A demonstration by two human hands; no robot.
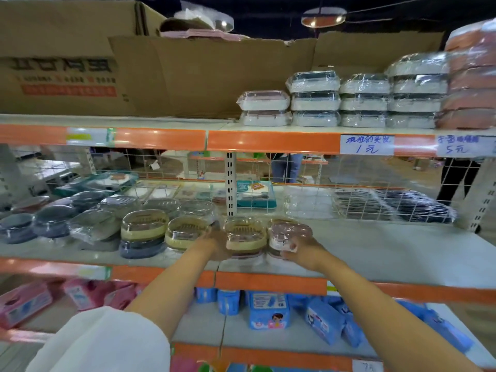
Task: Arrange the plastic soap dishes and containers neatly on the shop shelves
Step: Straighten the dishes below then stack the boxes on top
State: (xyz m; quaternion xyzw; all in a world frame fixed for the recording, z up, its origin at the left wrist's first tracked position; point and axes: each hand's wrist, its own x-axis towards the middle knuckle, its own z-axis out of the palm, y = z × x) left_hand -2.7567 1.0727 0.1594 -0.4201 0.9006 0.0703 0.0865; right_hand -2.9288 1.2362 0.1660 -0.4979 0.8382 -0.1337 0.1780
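On the middle shelf (389, 253) my left hand (214, 244) grips the left side of a beige oval soap dish (245, 234) with a clear lid, stacked on another dish. My right hand (300, 249) grips a pink soap dish (288, 233) just to its right, thumb on the front. To the left stand more wrapped dishes: beige ones (145, 224) on a blue one, grey ones (94, 224) and blue ones (51, 220), in loose rows.
White rectangular containers (362, 100) in plastic wrap are stacked on the top shelf beside cardboard boxes (188, 76). A wire grid (375, 194) backs the middle shelf. Blue packs (268, 310) and pink packs (86, 294) fill the lower shelf. A person's legs (285, 167) show behind.
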